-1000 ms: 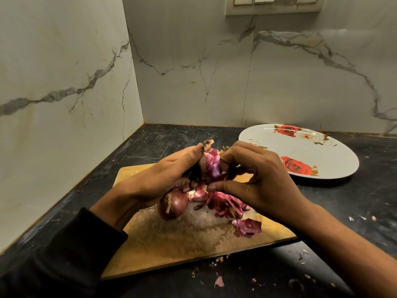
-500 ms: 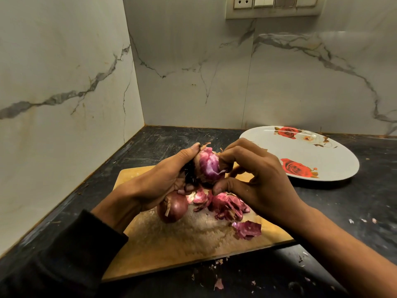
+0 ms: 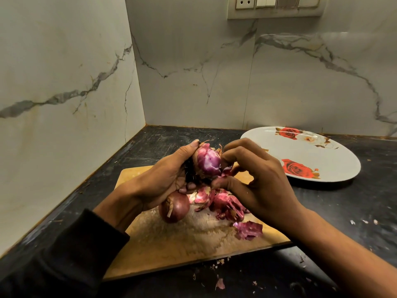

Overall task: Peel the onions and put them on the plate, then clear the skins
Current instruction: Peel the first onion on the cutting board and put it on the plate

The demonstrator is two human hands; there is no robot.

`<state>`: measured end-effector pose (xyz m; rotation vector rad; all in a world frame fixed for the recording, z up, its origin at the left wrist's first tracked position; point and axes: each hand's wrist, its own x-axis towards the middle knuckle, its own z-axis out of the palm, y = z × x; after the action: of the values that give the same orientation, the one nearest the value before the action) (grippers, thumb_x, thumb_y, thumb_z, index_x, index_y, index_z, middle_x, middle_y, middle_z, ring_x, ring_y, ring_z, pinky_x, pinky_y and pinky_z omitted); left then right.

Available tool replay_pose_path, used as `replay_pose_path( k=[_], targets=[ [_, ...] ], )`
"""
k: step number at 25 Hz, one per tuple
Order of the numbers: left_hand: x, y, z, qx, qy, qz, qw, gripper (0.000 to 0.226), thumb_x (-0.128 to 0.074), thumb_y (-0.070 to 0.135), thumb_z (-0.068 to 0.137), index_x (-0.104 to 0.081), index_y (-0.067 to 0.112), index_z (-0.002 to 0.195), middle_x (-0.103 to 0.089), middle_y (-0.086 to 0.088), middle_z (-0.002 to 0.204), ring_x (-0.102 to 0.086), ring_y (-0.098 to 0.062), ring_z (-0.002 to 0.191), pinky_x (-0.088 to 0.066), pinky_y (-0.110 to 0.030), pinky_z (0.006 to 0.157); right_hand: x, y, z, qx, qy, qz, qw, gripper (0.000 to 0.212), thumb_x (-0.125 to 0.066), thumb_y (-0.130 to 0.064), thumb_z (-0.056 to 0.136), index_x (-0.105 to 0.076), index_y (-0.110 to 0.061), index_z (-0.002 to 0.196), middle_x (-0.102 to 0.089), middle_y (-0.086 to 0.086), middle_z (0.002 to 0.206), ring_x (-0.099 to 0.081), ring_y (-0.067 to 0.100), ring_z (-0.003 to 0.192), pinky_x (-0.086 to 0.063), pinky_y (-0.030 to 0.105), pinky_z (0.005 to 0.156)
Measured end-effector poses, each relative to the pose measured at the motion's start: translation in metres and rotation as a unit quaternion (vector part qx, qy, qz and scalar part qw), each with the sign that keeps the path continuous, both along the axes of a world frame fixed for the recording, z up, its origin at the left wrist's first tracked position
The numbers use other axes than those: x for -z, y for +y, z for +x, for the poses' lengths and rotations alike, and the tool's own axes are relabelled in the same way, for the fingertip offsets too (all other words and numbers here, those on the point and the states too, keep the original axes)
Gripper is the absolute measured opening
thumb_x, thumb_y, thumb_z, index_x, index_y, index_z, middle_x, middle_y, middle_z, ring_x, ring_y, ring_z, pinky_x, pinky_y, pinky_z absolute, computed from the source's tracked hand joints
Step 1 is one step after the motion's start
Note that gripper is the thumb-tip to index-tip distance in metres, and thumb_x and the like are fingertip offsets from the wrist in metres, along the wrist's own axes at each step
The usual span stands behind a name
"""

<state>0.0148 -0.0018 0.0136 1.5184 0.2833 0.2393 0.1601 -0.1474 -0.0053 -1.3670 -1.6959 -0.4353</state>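
Item: partly peeled red onion (image 3: 208, 161), purple flesh exposed, held in the air above the far end of the cutting board. Dark root tuft faces the left palm.

Left hand (image 3: 165, 177): fingers curled round the onion from the left side, thumb tip resting on top of it, other fingertips showing beneath. Dark sleeve (image 3: 71, 254) covers the forearm.

Right hand (image 3: 255, 181): fingers bent and narrow, pinching a strip of skin at the onion's right side; thumb pressed low against the bulb.

Item: unpeeled red onion (image 3: 175, 206), brown-red skin intact, resting on the cutting board directly below the left hand.

Item: heap of onion skins (image 3: 225, 204), pink and purple, on the board just right of the unpeeled onion, below the right hand. One separate skin piece (image 3: 250, 230) lies nearer the board's right front corner.

Item: wooden cutting board (image 3: 182, 250), worn pale in the middle, lying on the table at a slight angle.

Item: white plate (image 3: 335, 166) with red rose prints, on the table to the right of the board and apart from it, nothing on it.

Item: dark table (image 3: 365, 201), set into a corner of marble-patterned walls; small skin scraps (image 3: 220, 283) scattered near the front edge and on the right.

Item: switch panel (image 3: 275, 6) on the back wall, top of view.
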Motion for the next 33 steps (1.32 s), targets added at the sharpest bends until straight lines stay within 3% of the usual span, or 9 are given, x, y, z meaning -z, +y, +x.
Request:
replay_pose_path(
  k=[3,5,8,10,19,24,29,33],
  targets=[
    [0.0,-0.001,0.001,0.0,-0.019,-0.015,1.0,0.061,-0.052,0.072,0.073,-0.076,0.022,0.098,-0.063,-0.027,0.105,-0.05,-0.024,0.077,-0.042,-0.023,0.06,0.002,0.002,-0.006,0.01,0.007,0.013,1.0,0.045,-0.077,-0.044,0.079,-0.06,-0.012,0.105,-0.053,-0.004,0.111,-0.052,0.007,0.092,-0.05,0.014,0.07],
    [0.001,-0.001,0.001,0.002,-0.021,-0.019,1.0,0.062,-0.052,0.072,0.073,-0.075,0.021,0.101,-0.064,-0.029,0.112,-0.055,-0.025,0.081,-0.046,-0.027,0.068,0.004,0.003,-0.007,0.023,0.006,0.022,0.999,0.043,-0.083,-0.036,0.077,-0.06,-0.01,0.103,-0.052,-0.005,0.107,-0.051,0.007,0.087,-0.048,0.014,0.07],
    [0.0,-0.001,0.002,0.023,-0.027,-0.031,0.999,0.063,-0.048,0.072,0.077,-0.074,0.022,0.105,-0.071,-0.011,0.086,-0.057,-0.008,0.063,-0.042,-0.019,0.052,0.005,0.002,-0.005,0.039,0.013,0.029,0.999,0.032,-0.084,-0.015,0.079,-0.061,-0.008,0.101,-0.057,-0.001,0.102,-0.053,0.008,0.081,-0.05,0.019,0.068],
    [0.001,0.001,0.002,0.032,-0.025,-0.018,0.999,0.06,-0.045,0.073,0.079,-0.077,0.027,0.1,-0.069,-0.005,0.078,-0.053,-0.006,0.059,-0.039,-0.018,0.05,0.004,0.002,-0.004,0.036,0.018,0.024,0.999,0.031,-0.084,-0.01,0.078,-0.062,-0.007,0.1,-0.058,0.0,0.1,-0.054,0.009,0.079,-0.051,0.019,0.069],
    [0.003,0.003,0.001,0.026,-0.022,-0.005,0.999,0.054,-0.036,0.066,0.087,-0.079,0.034,0.093,-0.073,-0.004,0.08,-0.056,-0.005,0.061,-0.043,-0.016,0.051,0.007,0.002,-0.006,0.044,0.025,0.02,0.999,0.025,-0.081,0.001,0.078,-0.065,-0.006,0.096,-0.06,0.001,0.095,-0.055,0.008,0.081,-0.053,0.024,0.069],
    [0.004,0.002,0.003,0.021,-0.036,-0.024,0.999,0.056,-0.041,0.062,0.086,-0.079,0.024,0.098,-0.074,-0.006,0.082,-0.062,-0.005,0.063,-0.049,-0.015,0.053,0.007,0.004,-0.005,0.04,0.04,0.023,0.998,0.025,-0.082,-0.001,0.079,-0.063,-0.009,0.094,-0.059,-0.002,0.092,-0.054,0.008,0.079,-0.051,0.022,0.067],
    [0.001,0.001,0.001,0.06,-0.055,-0.045,0.996,0.058,-0.037,0.054,0.091,-0.055,0.007,0.119,-0.077,-0.003,0.088,-0.072,-0.005,0.071,-0.054,-0.014,0.059,0.01,0.004,-0.003,0.052,0.036,0.006,0.998,0.026,-0.079,-0.002,0.081,-0.061,-0.013,0.094,-0.058,-0.005,0.092,-0.053,0.007,0.081,-0.049,0.024,0.067],
    [0.001,0.001,0.001,0.053,-0.056,-0.059,0.995,0.056,-0.04,0.054,0.091,-0.063,0.009,0.114,-0.077,-0.004,0.091,-0.072,-0.006,0.074,-0.055,-0.015,0.061,0.011,0.006,-0.005,0.048,0.034,0.017,0.998,0.023,-0.081,-0.014,0.082,-0.06,-0.013,0.092,-0.057,-0.006,0.09,-0.05,0.004,0.078,-0.044,0.014,0.066]
  ],
)
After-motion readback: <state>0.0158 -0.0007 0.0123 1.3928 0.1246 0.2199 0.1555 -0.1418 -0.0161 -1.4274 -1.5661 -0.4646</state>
